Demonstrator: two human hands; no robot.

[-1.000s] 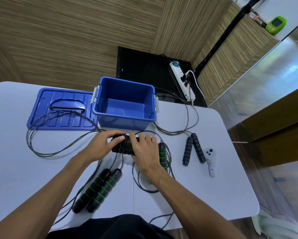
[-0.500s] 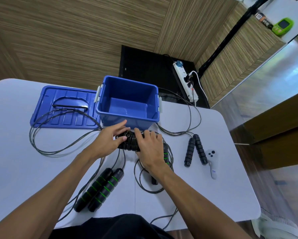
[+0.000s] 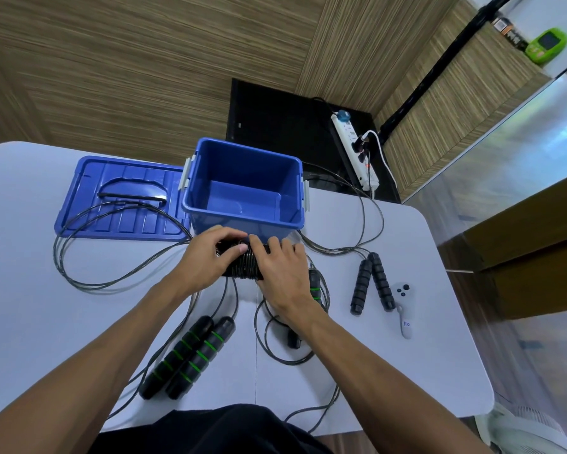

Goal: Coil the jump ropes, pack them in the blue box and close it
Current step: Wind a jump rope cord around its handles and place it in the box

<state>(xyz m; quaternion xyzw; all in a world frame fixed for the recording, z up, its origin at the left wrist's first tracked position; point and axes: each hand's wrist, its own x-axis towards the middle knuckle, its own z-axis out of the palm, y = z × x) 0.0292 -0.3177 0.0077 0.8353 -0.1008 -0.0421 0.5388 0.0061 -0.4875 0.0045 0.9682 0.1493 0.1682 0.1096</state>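
Gripping the coiled jump rope (image 3: pixel 243 262) from both sides, your hands meet just in front of the blue box (image 3: pixel 243 191): your left hand (image 3: pixel 206 257) curls over the left end of the bundle with the thumb laid across the wraps, and your right hand (image 3: pixel 282 273) clamps the right end, fingers bent over the top. The bundle sits on the white counter (image 3: pixel 406 339), right beside the box's near wall. The box stands open and holds nothing, its blue lid (image 3: pixel 121 198) lying flat to its left with a loop of cable (image 3: pixel 79 257) trailing across it and out over the counter. A pair of handles with green rings (image 3: pixel 190 355) lies side by side under your left forearm, and a plain black pair (image 3: pixel 370 283) rests to the right, next to a white controller (image 3: pixel 403 306). Another green-ringed handle (image 3: pixel 314 286) shows just beside your right hand (partly hidden by it).
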